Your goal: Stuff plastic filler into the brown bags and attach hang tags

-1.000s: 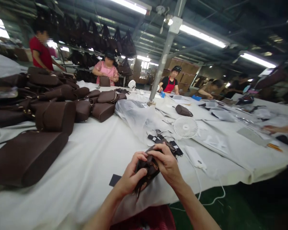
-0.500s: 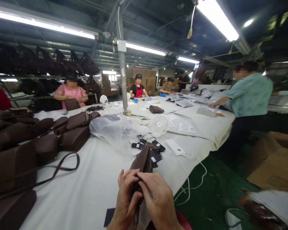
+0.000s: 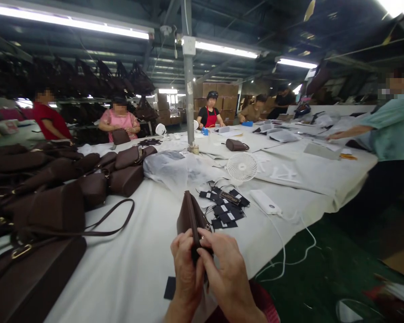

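A dark brown leather bag point(image 3: 189, 211) stands on its narrow side between my hands, its top edge facing me. My left hand point(image 3: 186, 264) is closed on the bag's near left side. On the other side my right hand point(image 3: 224, 264) pinches the near edge with thumb and fingers, close to a small metal fitting. What lies right under the fingertips is hidden. Just beyond the bag is a loose pile of black hang tags point(image 3: 227, 211) with strings. One dark card point(image 3: 169, 287) lies left of my left wrist.
Many brown bags point(image 3: 57, 202) with straps crowd the table's left side. A clear plastic bag point(image 3: 168, 168), a white fan point(image 3: 241, 167) and a white power bank point(image 3: 265, 202) with cables lie ahead. A metal post point(image 3: 189, 89) rises mid-table. Several co-workers stand around it.
My view has turned left, so the scene sits further right. The bag in my hands is tilted more upright, showing more of its left face and a metal fitting. Both hands keep their hold.
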Demonstrator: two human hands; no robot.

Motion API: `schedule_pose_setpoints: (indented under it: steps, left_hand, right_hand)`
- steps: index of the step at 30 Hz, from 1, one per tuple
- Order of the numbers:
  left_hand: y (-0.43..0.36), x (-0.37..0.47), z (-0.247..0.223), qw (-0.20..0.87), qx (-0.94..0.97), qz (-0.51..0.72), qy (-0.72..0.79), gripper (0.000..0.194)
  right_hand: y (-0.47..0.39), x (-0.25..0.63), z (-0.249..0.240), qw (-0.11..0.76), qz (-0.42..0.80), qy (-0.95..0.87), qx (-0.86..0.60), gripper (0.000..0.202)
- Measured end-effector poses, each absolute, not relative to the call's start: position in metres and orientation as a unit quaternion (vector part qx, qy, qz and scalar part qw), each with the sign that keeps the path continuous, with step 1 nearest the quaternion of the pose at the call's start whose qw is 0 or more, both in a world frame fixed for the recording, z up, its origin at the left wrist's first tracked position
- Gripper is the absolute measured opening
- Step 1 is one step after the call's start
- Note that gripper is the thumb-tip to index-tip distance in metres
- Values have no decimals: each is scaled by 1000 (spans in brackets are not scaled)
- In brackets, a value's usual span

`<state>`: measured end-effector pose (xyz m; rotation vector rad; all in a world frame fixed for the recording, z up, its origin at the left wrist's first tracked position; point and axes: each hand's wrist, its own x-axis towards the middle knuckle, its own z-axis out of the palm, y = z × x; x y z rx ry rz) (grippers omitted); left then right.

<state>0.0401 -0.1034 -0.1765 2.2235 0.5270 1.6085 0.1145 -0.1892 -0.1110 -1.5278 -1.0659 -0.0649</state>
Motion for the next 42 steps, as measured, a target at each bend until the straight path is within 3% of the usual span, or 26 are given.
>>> schedule_pose_setpoints:
  steps: [3,5,9,13,15,17,22,25,30,32,36,42]
  left_hand:
    - [-104,40,-171,188,788,558,176,18]
    - [-104,39,-170,188,787,563,170,19]
    - [-99,37,-169,191,800,543,169,29]
    - [-96,38,-163,182,826,505,169,30]
    - [-94,40,-160,173,832,501,164,28]
    - [-91,43,-158,167,833,502,161,27]
    - [-87,43,-156,163,834,501,162,27]
    - [-87,43,-155,161,844,488,153,29]
    - [-101,55,-165,157,833,495,188,44]
    - [-109,62,-171,171,813,507,228,51]
    - [-117,70,-175,184,807,505,244,54]
    - [-117,70,-172,163,809,510,240,52]
  right_hand:
    - [-190,118,-113,677,166,-369,-615,26]
    - [-191,119,-113,688,223,-361,-589,23]
    - [-197,123,-110,637,151,-457,-602,19]
    - [-200,143,-110,658,211,-425,-585,27]
    - [-197,158,-107,648,134,-428,-616,29]
    - [-193,171,-100,589,63,-493,-637,26]
    - [-185,185,-76,409,76,-655,-631,15]
    - [-180,188,-66,331,25,-689,-645,13]
    - [-166,197,-50,135,-41,-741,-657,13]
    - [-162,199,-44,141,8,-744,-653,12]
    - [-160,201,-36,258,214,-653,-680,14]
    - [-156,201,-35,277,157,-709,-629,16]
